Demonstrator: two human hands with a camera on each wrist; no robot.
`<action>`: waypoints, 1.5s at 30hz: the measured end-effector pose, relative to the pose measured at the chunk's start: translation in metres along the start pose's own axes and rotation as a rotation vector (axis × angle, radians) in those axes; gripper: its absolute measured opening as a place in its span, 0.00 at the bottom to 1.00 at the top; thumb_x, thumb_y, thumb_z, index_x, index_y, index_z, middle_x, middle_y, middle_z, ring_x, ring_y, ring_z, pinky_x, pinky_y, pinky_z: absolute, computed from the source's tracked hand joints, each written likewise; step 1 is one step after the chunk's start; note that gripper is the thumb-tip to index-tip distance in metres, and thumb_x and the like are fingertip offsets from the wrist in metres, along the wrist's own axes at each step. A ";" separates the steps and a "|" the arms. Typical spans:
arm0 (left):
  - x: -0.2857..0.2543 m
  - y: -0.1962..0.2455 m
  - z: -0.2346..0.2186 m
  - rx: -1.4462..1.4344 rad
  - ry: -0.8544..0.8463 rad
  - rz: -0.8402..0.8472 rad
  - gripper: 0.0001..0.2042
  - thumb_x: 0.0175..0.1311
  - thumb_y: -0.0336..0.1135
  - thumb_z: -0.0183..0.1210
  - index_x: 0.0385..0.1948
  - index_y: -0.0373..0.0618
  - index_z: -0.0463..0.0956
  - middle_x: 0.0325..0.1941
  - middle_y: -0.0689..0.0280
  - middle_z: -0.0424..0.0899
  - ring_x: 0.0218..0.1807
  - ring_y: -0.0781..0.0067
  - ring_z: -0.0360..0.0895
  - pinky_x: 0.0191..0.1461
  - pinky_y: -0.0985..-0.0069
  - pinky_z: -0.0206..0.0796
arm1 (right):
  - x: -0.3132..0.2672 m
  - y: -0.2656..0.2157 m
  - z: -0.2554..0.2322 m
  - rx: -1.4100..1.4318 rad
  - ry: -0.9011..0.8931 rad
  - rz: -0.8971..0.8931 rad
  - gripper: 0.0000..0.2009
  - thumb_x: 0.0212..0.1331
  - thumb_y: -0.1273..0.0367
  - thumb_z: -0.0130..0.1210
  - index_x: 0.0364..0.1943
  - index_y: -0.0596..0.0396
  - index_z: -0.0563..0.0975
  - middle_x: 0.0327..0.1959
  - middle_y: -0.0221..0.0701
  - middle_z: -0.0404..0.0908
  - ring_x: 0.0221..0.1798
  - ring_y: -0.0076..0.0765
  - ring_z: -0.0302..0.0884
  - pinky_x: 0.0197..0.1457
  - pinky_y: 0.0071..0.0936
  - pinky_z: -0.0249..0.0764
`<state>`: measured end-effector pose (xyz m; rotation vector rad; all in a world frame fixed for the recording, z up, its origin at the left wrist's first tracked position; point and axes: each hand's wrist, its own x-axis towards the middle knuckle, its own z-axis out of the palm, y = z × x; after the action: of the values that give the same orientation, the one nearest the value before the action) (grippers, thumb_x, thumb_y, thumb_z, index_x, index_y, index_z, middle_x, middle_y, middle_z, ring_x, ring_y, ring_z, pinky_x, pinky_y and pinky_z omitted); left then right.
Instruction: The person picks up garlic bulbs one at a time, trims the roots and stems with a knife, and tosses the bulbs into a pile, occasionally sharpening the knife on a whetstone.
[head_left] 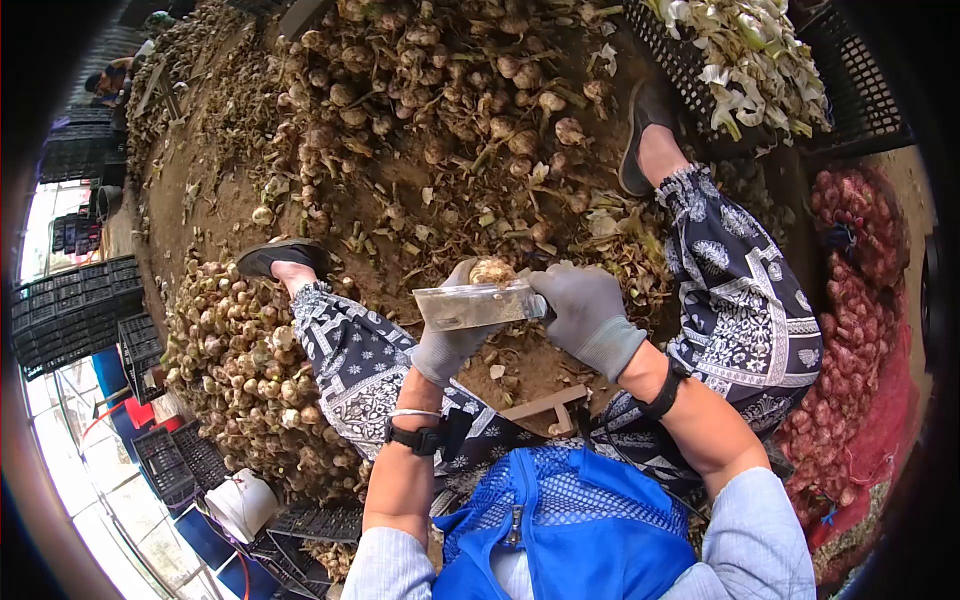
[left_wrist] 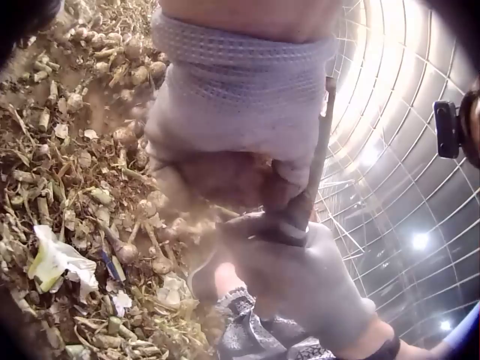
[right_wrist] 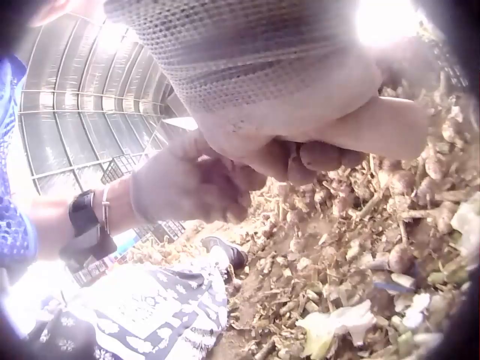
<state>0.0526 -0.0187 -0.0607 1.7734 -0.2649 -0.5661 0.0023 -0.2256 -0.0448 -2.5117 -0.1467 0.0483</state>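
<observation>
At the frame's centre, the right hand [head_left: 592, 312] grips a knife [head_left: 470, 308] beside garlic [head_left: 492, 270] that the left hand [head_left: 447, 352] pinches; slipping garlic could get that hand cut.

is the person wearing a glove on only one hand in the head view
No, the left hand and the right hand both wear grey gloves.

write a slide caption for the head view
Gloved left hand holds a garlic bulb beside a flat-bladed tool gripped by the right hand, above ground strewn with more garlic.
</observation>
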 end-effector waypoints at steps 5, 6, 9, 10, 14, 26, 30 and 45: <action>0.000 0.001 0.002 -0.403 0.021 -0.240 0.34 0.44 0.22 0.75 0.57 0.39 0.70 0.51 0.65 0.80 0.51 0.74 0.78 0.56 0.74 0.73 | 0.002 0.015 0.017 0.055 -0.004 -0.007 0.10 0.44 0.71 0.62 0.34 0.45 0.81 0.29 0.34 0.80 0.35 0.48 0.80 0.37 0.42 0.75; 0.001 0.002 0.002 -0.404 0.020 -0.243 0.34 0.44 0.22 0.75 0.57 0.39 0.70 0.51 0.65 0.80 0.51 0.74 0.78 0.56 0.74 0.73 | 0.002 0.014 0.018 0.066 -0.010 0.005 0.11 0.41 0.73 0.62 0.33 0.47 0.81 0.31 0.34 0.81 0.36 0.49 0.81 0.39 0.42 0.75; -0.006 0.006 -0.002 -0.216 -0.025 -0.143 0.33 0.44 0.24 0.74 0.56 0.38 0.71 0.49 0.66 0.81 0.50 0.76 0.77 0.56 0.75 0.72 | -0.001 0.011 0.015 0.083 -0.030 0.001 0.12 0.43 0.73 0.61 0.36 0.45 0.82 0.33 0.33 0.82 0.38 0.48 0.82 0.41 0.42 0.76; -0.006 0.012 -0.006 -0.184 -0.061 -0.205 0.32 0.45 0.25 0.73 0.56 0.37 0.71 0.49 0.67 0.81 0.50 0.77 0.77 0.56 0.76 0.71 | -0.002 0.011 0.016 0.164 -0.016 0.052 0.12 0.49 0.71 0.59 0.39 0.43 0.83 0.36 0.34 0.85 0.41 0.46 0.83 0.44 0.42 0.77; -0.023 0.057 -0.007 -0.152 -0.061 -0.146 0.27 0.49 0.26 0.68 0.55 0.37 0.72 0.48 0.70 0.80 0.50 0.83 0.76 0.58 0.80 0.69 | 0.003 0.073 0.036 0.036 -0.372 0.559 0.13 0.54 0.66 0.56 0.43 0.42 0.84 0.39 0.40 0.86 0.44 0.49 0.84 0.47 0.40 0.78; -0.048 0.033 -0.008 0.948 -0.046 0.524 0.12 0.46 0.22 0.62 0.32 0.54 0.80 0.45 0.63 0.78 0.54 0.50 0.73 0.56 0.58 0.66 | 0.011 -0.019 0.004 0.250 -0.453 0.286 0.16 0.50 0.68 0.57 0.44 0.44 0.85 0.43 0.43 0.85 0.48 0.48 0.84 0.53 0.37 0.78; -0.083 0.017 -0.084 1.072 0.563 0.387 0.09 0.55 0.27 0.62 0.38 0.49 0.82 0.50 0.62 0.81 0.53 0.60 0.77 0.62 0.63 0.67 | 0.001 0.056 0.031 -0.013 -0.563 0.591 0.13 0.50 0.67 0.57 0.40 0.45 0.86 0.44 0.40 0.86 0.47 0.50 0.84 0.51 0.37 0.78; 0.119 -0.093 0.088 0.767 -0.087 -0.355 0.33 0.59 0.40 0.60 0.68 0.44 0.63 0.70 0.48 0.66 0.60 0.43 0.75 0.62 0.57 0.69 | 0.015 0.114 0.038 0.984 0.343 0.977 0.07 0.53 0.74 0.67 0.35 0.59 0.83 0.26 0.22 0.80 0.27 0.17 0.73 0.32 0.19 0.70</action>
<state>0.0991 -0.1216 -0.1940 2.5696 -0.2448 -0.8708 0.0253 -0.2933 -0.1420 -1.3720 0.9961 0.0614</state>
